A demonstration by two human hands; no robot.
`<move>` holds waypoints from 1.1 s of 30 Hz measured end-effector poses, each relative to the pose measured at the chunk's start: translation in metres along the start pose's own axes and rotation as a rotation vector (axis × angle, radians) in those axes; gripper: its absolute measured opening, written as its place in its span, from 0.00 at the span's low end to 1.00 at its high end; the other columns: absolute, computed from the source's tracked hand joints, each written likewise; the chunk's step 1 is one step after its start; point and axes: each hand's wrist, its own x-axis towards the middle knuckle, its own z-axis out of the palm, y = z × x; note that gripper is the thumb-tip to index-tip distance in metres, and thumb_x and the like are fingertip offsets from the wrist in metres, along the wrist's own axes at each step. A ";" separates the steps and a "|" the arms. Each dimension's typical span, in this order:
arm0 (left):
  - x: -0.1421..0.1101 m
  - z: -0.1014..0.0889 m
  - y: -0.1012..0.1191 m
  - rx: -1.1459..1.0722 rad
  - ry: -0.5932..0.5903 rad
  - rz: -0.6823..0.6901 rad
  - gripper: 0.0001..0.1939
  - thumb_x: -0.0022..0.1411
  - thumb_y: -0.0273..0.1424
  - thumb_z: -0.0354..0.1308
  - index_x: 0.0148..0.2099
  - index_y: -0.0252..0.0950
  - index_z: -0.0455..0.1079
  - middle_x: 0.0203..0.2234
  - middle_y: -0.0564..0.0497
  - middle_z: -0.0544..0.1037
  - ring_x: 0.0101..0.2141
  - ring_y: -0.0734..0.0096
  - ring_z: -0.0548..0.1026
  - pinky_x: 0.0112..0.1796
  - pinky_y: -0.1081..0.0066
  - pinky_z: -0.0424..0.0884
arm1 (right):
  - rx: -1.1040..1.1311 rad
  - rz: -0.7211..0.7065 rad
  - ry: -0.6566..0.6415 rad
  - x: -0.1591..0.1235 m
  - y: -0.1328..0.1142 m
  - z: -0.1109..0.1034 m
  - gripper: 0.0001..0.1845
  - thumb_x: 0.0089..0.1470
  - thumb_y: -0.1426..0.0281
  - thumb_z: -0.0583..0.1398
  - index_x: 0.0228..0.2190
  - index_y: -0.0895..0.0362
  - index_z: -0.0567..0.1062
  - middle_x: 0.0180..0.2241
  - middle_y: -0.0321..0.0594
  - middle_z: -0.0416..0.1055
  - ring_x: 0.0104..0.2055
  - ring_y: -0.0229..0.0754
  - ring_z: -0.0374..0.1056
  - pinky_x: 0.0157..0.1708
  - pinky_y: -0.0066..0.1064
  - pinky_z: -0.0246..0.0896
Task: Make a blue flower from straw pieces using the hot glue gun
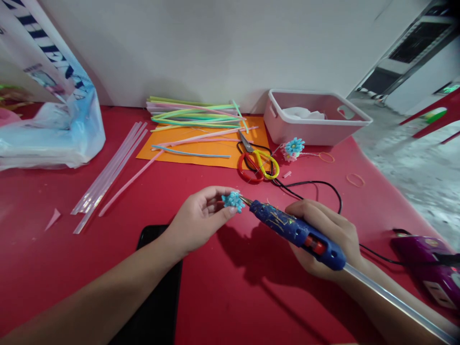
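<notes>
Over the red table (251, 297), my left hand (196, 223) pinched a small blue straw flower (233, 200) between thumb and fingertips, the fingers curled narrowly around it with the petals showing past the tips. My right hand (328, 235) was wrapped tight around the body of a blue hot glue gun (298, 232), fingers folded around the grip, a clear glue stick (391, 299) trailing from its back end toward me. The gun's metal nozzle (245, 200) touched the flower's right side, both held just above the tabletop in front of me.

Under my left forearm lay a black phone (158, 292), flat on the table. Farther back, red-and-yellow-handled scissors (257, 163) rested at the edge of an orange sheet (201, 153) strewn with coloured drinking straws (194, 115). A row of spare clear glue sticks (111, 170) lay to the left of the sheet, near a plastic bag (53, 124). A second blue flower (293, 147) sat just beside a pale pink plastic basket (316, 120) against the wall. A black cord (316, 184) looped across the table behind my right hand, and a purple power strip (427, 266) lay at the right edge.
</notes>
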 end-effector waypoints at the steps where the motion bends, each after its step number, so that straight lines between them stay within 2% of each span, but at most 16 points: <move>1: 0.000 0.000 0.000 -0.003 -0.002 0.000 0.18 0.57 0.32 0.70 0.49 0.34 0.74 0.44 0.46 0.83 0.45 0.68 0.81 0.48 0.71 0.75 | -0.014 0.010 0.002 0.000 -0.001 0.000 0.14 0.47 0.75 0.57 0.39 0.53 0.67 0.30 0.39 0.71 0.29 0.42 0.68 0.30 0.31 0.64; 6: 0.000 0.000 0.001 -0.006 0.009 0.013 0.17 0.57 0.32 0.70 0.48 0.35 0.74 0.43 0.47 0.84 0.44 0.69 0.81 0.47 0.72 0.75 | -0.038 0.064 0.069 0.001 -0.002 0.001 0.15 0.48 0.76 0.58 0.40 0.52 0.69 0.33 0.40 0.74 0.32 0.44 0.72 0.33 0.33 0.66; 8: 0.000 -0.001 0.002 -0.022 0.028 0.010 0.17 0.57 0.32 0.70 0.48 0.35 0.74 0.43 0.47 0.84 0.44 0.70 0.81 0.47 0.73 0.75 | -0.035 0.130 0.102 0.001 -0.003 0.003 0.14 0.50 0.74 0.59 0.40 0.51 0.70 0.34 0.40 0.75 0.33 0.44 0.73 0.34 0.33 0.67; 13: 0.001 -0.001 0.002 -0.039 0.042 -0.016 0.17 0.57 0.34 0.70 0.48 0.35 0.75 0.42 0.47 0.84 0.42 0.70 0.81 0.46 0.71 0.76 | 0.157 0.536 0.138 0.003 -0.003 0.009 0.09 0.55 0.63 0.63 0.39 0.51 0.73 0.29 0.36 0.74 0.27 0.41 0.70 0.28 0.31 0.67; 17: 0.001 -0.001 0.002 -0.037 0.058 -0.017 0.18 0.56 0.34 0.71 0.48 0.36 0.76 0.42 0.48 0.84 0.42 0.69 0.81 0.47 0.70 0.75 | 0.454 0.715 0.089 0.007 0.002 0.010 0.09 0.51 0.62 0.64 0.34 0.52 0.73 0.29 0.37 0.73 0.30 0.42 0.71 0.31 0.34 0.70; 20: 0.001 -0.001 0.002 -0.053 0.082 -0.029 0.19 0.55 0.34 0.72 0.48 0.35 0.76 0.41 0.47 0.84 0.41 0.70 0.80 0.45 0.69 0.75 | 0.625 0.745 0.036 0.008 0.005 0.011 0.13 0.46 0.64 0.64 0.37 0.52 0.74 0.33 0.38 0.74 0.31 0.42 0.71 0.33 0.35 0.72; 22: 0.001 -0.001 0.002 -0.077 0.095 -0.040 0.19 0.54 0.34 0.72 0.47 0.35 0.76 0.40 0.48 0.84 0.39 0.71 0.80 0.44 0.70 0.75 | 0.621 0.738 0.025 0.008 0.008 0.013 0.13 0.47 0.64 0.63 0.37 0.53 0.74 0.33 0.39 0.74 0.32 0.42 0.71 0.35 0.35 0.71; 27: 0.001 -0.001 0.002 -0.164 0.089 -0.065 0.19 0.53 0.32 0.73 0.47 0.35 0.76 0.38 0.50 0.83 0.36 0.73 0.79 0.41 0.71 0.75 | 0.393 0.685 0.035 0.004 0.010 0.017 0.09 0.55 0.65 0.59 0.38 0.54 0.75 0.36 0.41 0.76 0.37 0.44 0.72 0.36 0.33 0.68; 31: 0.002 -0.002 0.003 -0.219 0.093 -0.091 0.18 0.53 0.31 0.73 0.46 0.36 0.77 0.38 0.51 0.83 0.34 0.75 0.79 0.41 0.72 0.74 | 0.186 0.643 0.061 0.006 0.010 0.017 0.09 0.57 0.64 0.59 0.37 0.54 0.74 0.29 0.37 0.74 0.29 0.41 0.70 0.29 0.31 0.64; 33: 0.001 -0.001 0.005 -0.238 0.088 -0.127 0.18 0.52 0.31 0.73 0.46 0.37 0.77 0.38 0.51 0.83 0.34 0.74 0.80 0.41 0.71 0.75 | 0.126 0.603 0.104 0.006 0.013 0.016 0.11 0.56 0.64 0.60 0.42 0.53 0.74 0.30 0.37 0.75 0.28 0.42 0.70 0.29 0.32 0.64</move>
